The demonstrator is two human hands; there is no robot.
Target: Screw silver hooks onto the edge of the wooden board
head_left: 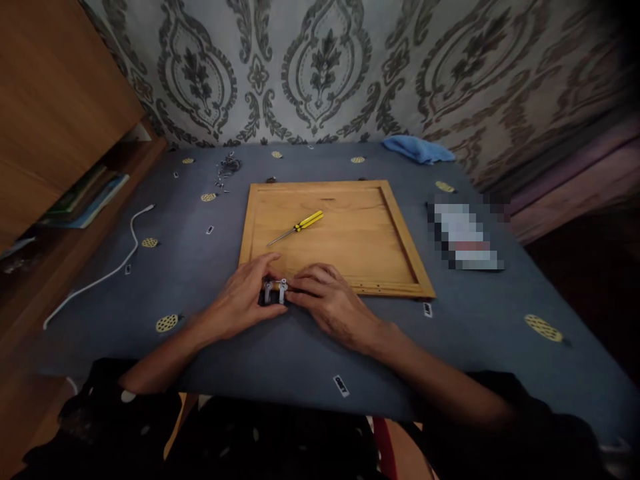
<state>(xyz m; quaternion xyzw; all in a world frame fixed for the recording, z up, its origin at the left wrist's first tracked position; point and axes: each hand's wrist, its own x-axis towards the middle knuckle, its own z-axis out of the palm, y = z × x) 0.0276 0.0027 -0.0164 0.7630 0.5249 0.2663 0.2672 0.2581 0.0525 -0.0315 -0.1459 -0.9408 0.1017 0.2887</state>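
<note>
A metal cabinet hinge (275,291) sits at the near left edge of a framed wooden cabinet door (345,233), which lies flat. My left hand (245,290) curls around the hinge from the left, its thumb along the near side and its index finger over the door frame. From the right, the bent fingers of my right hand (333,303) close on the hinge's other side; their tips are partly hidden. On the door panel, beyond both hands, rests a screwdriver (307,222) with a yellow and black handle.
Loose screws and small metal parts (229,167) lie at the back left. A white cable (117,268) runs along the left side. At the back right is a blue cloth (420,149); a blurred-out flat object (467,237) lies right of the door. A wooden cabinet (60,120) borders the left.
</note>
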